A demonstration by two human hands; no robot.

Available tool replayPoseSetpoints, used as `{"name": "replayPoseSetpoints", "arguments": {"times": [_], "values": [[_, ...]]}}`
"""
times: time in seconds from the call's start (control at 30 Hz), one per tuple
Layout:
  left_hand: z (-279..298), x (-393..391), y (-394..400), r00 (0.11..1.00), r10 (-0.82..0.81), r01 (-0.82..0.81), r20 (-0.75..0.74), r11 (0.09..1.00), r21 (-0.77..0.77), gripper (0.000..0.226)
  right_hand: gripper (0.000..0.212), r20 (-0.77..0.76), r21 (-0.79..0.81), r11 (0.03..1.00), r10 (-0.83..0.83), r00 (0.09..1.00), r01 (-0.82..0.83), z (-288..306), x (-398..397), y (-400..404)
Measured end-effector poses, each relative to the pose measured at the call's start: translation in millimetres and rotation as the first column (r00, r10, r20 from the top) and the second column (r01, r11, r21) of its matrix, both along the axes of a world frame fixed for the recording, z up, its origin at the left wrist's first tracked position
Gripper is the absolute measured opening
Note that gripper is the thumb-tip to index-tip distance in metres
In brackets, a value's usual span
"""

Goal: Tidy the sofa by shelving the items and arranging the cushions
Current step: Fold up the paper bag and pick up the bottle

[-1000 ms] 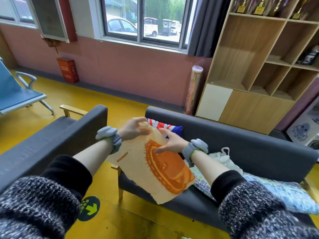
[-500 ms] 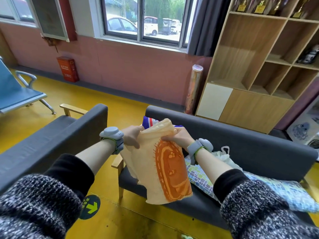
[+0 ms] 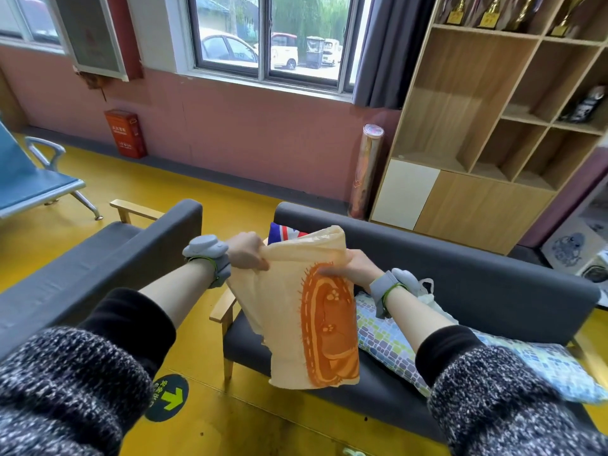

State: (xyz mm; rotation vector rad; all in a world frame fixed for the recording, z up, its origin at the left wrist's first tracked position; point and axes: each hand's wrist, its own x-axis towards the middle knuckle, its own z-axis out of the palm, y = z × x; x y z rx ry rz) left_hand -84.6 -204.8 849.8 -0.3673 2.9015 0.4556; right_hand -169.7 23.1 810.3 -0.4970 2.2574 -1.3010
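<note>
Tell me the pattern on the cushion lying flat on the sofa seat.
The cushion has a mosaic of small blue, green and grey blocks on white, seen in the head view.

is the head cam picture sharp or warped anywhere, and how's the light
Head view: daylight from the window lights the room evenly, with no harsh glare. The wide lens bends the shelf and the edges of the picture. The sleeves at the bottom are soft and close. The cloth bag held by the left hand and right hand is fairly sharp.
</note>
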Motion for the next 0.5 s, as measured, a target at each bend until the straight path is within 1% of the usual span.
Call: {"name": "replayPoseSetpoints", "arguments": {"times": [0.07, 0.1, 0.17, 0.23, 0.3, 0.33, 0.37, 0.4, 0.43, 0.47, 0.5], "values": [[2.0, -3.6, -1.7, 0.999, 0.023, -0.018, -0.023, 0.986, 0.168, 0.035, 0.044, 0.042, 0.057, 0.994, 0.094, 0.995, -0.096, -0.8, 3.8, 5.4], [4.3, -4.0, -2.5, 0.999, 0.025, -0.018, -0.028, 0.972, 0.234, 0.037, 0.054, 0.050, 0.086, 0.990, 0.107, 0.993, -0.112, -4.5, 4.2, 6.9], [8.5, -5.2, -2.6, 0.998, 0.035, -0.019, -0.042, 0.943, 0.333, 0.038, 0.063, 0.048, 0.161, 0.979, 0.119, 0.992, -0.125, -15.3, 5.8, 12.3], [11.5, -7.7, -4.2, 0.995, 0.072, -0.038, -0.069, 0.912, 0.409, 0.035, 0.056, 0.064, 0.222, 0.968, 0.101, 0.993, -0.113, -24.2, 6.7, 20.2], [14.3, -10.2, -8.3, 0.985, 0.137, -0.065, -0.107, 0.860, 0.505, 0.026, 0.044, 0.090, 0.198, 0.977, 0.058, 0.994, -0.075, -30.1, 6.4, 25.3], [15.4, -11.2, -11.8, 0.976, 0.175, -0.073, -0.126, 0.818, 0.570, 0.024, 0.039, 0.099, 0.169, 0.985, 0.016, 0.995, -0.033, -30.3, 6.4, 25.1], [16.4, -11.3, -15.3, 0.966, 0.213, -0.065, -0.150, 0.756, 0.651, 0.025, 0.033, 0.112, 0.125, 0.992, -0.034, 0.993, 0.019, -29.0, 6.7, 24.1], [17.1, -9.3, -19.1, 0.951, 0.258, -0.043, -0.171, 0.659, 0.751, 0.032, 0.027, 0.136, 0.069, 0.995, -0.082, 0.987, 0.073, -26.6, 7.8, 21.3], [17.2, -5.9, -21.1, 0.936, 0.303, -0.007, -0.180, 0.526, 0.850, 0.043, 0.022, 0.170, 0.003, 0.992, -0.125, 0.978, 0.126, -23.3, 8.8, 18.8], [16.3, -1.6, -22.0, 0.925, 0.341, 0.025, -0.171, 0.393, 0.919, 0.057, 0.022, 0.212, -0.062, 0.981, -0.166, 0.963, 0.183, -19.7, 9.2, 16.9], [14.7, 3.6, -22.3, 0.921, 0.356, 0.049, -0.157, 0.293, 0.955, 0.072, 0.024, 0.256, -0.119, 0.965, -0.196, 0.947, 0.232, -16.6, 8.8, 15.2]]}}
